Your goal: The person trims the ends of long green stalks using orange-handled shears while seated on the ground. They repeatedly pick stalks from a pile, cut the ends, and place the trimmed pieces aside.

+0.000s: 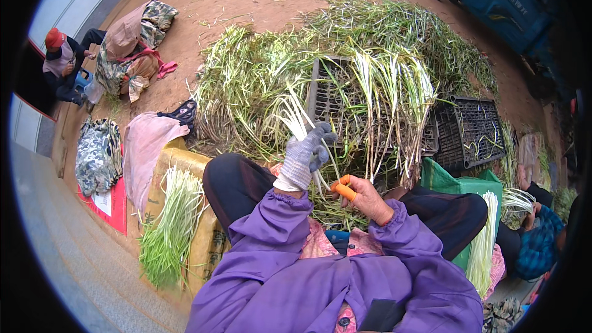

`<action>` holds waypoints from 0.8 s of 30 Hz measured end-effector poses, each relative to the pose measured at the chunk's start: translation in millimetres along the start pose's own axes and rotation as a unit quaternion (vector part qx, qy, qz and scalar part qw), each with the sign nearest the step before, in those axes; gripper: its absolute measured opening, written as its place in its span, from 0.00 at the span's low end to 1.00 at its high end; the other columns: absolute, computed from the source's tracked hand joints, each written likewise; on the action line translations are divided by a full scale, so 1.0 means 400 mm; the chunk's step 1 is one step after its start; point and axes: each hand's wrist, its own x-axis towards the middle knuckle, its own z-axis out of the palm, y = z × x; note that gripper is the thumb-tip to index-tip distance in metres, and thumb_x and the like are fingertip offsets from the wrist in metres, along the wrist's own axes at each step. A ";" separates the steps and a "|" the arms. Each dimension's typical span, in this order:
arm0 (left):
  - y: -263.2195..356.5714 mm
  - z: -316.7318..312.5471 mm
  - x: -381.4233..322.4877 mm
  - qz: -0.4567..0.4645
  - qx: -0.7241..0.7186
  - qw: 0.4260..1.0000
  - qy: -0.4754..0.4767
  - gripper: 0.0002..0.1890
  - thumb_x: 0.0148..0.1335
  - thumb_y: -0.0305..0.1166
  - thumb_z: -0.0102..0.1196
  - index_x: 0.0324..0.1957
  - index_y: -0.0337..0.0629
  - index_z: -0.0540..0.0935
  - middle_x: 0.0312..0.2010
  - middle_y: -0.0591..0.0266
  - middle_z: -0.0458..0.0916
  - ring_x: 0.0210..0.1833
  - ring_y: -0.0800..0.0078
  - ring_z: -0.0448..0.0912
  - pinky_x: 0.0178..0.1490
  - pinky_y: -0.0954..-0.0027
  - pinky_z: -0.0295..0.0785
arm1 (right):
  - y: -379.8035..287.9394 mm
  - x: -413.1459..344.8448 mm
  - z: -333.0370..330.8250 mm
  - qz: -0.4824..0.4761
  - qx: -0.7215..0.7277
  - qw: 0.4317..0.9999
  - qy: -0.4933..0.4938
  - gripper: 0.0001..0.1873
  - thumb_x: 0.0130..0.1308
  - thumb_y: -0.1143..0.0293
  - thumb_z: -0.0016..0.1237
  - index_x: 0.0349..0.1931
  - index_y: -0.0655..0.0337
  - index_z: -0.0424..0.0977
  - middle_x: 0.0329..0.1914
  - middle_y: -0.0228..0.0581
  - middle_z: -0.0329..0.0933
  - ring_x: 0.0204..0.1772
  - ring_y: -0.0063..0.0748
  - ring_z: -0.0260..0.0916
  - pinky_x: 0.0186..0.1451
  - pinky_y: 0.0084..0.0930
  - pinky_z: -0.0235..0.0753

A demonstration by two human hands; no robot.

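My left hand (pixel 306 155), in a grey and white knit glove, is closed round a small bundle of pale green-vegetable stalks (pixel 296 118) that fan out above it. The lower ends of the stalks hang below the glove. Close to them on the right, my right hand (pixel 363 195) wears orange finger covers on thumb and forefinger and pinches the end of one stalk. Beyond my hands, long untrimmed stalks with brown outer leaves (pixel 391 101) lie across an upturned black plastic crate (pixel 319 101). A trimmed bunch (pixel 173 226) rests on a yellow woven sack at my left.
Heaped leaf waste (pixel 259 74) spreads round the crate. A second black crate (pixel 478 132) stands at the right. More pale stalks (pixel 483 240) lie on a green sack (pixel 462 194). One person (pixel 67 62) sits far left; another (pixel 539 236) holds stalks at the right. A blue vehicle (pixel 504 4) stands behind.
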 end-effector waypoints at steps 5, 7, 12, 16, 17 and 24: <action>-0.046 0.049 -0.035 -0.070 0.070 0.994 -0.045 0.10 0.65 0.29 0.55 0.46 0.35 0.81 0.32 0.55 0.86 0.14 0.80 0.73 0.14 0.81 0.59 | -0.035 0.022 -0.025 -0.053 -0.048 0.996 0.051 0.11 0.71 0.65 0.50 0.42 0.65 0.75 0.25 0.30 0.77 0.23 0.16 0.70 0.26 0.18 0.70; -0.053 0.045 -0.023 -0.054 0.025 0.998 -0.028 0.10 0.67 0.30 0.54 0.44 0.33 0.81 0.30 0.54 0.86 0.13 0.81 0.72 0.13 0.81 0.59 | -0.044 0.019 -0.025 -0.055 -0.053 0.996 0.047 0.11 0.71 0.65 0.50 0.43 0.65 0.74 0.25 0.30 0.77 0.24 0.15 0.70 0.26 0.17 0.70; -0.040 0.003 0.007 -0.003 0.040 0.999 0.013 0.14 0.70 0.35 0.52 0.47 0.33 0.80 0.28 0.58 0.85 0.13 0.84 0.68 0.14 0.82 0.58 | -0.063 0.003 -0.018 -0.013 -0.048 0.999 -0.004 0.11 0.74 0.65 0.46 0.46 0.64 0.75 0.30 0.29 0.78 0.25 0.13 0.70 0.30 0.12 0.72; -0.047 0.020 -0.006 -0.033 0.041 0.999 0.014 0.15 0.71 0.40 0.51 0.43 0.37 0.80 0.26 0.61 0.84 0.12 0.84 0.67 0.14 0.81 0.56 | -0.063 0.006 -0.018 -0.019 -0.068 0.998 -0.007 0.12 0.74 0.65 0.46 0.46 0.64 0.76 0.30 0.29 0.78 0.25 0.12 0.70 0.29 0.12 0.72; -0.037 0.017 -0.012 -0.015 0.054 0.998 0.022 0.14 0.70 0.40 0.52 0.42 0.38 0.80 0.23 0.64 0.81 0.13 0.85 0.67 0.13 0.81 0.56 | -0.058 0.007 -0.022 -0.025 -0.080 0.996 -0.010 0.12 0.74 0.65 0.46 0.46 0.64 0.76 0.29 0.29 0.78 0.25 0.11 0.69 0.29 0.12 0.72; 0.105 -0.030 -0.037 0.178 -0.082 0.977 0.088 0.12 0.69 0.39 0.55 0.45 0.41 0.79 0.23 0.64 0.79 0.12 0.85 0.66 0.13 0.82 0.56 | 0.012 0.096 -0.142 -0.146 -0.262 0.932 0.205 0.12 0.69 0.68 0.51 0.49 0.61 0.76 0.27 0.31 0.77 0.24 0.16 0.70 0.27 0.19 0.70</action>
